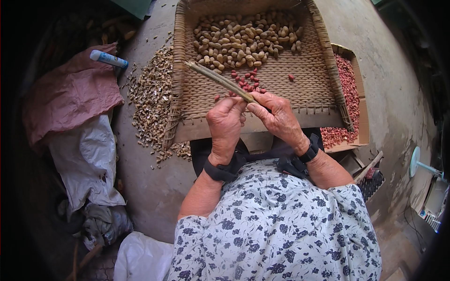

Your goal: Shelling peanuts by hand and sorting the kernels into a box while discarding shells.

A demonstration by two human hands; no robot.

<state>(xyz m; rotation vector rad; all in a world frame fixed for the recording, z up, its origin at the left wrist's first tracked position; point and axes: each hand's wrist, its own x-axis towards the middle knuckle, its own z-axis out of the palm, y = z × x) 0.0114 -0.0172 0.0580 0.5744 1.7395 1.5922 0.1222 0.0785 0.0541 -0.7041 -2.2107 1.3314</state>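
My right hand (280,117) is closed around the near end of a long, narrow wooden stick (218,81). The stick slants up to the left over a woven basket tray (307,96). My left hand (226,122) is closed in a pinch just under the stick, close to my right fingertips; what it pinches is hidden. Several shelled red peanuts (246,79) lie on the weave beyond my hands. A pile of unshelled peanuts (248,40) covers the far part of the tray.
Broken peanut shells (152,96) are heaped on the floor left of the tray. To its right, a cardboard box (363,112) holds many red peanuts (347,93). Farther left lie a pink cloth (75,93), a white sack (86,154) and a blue-and-white tube (108,59).
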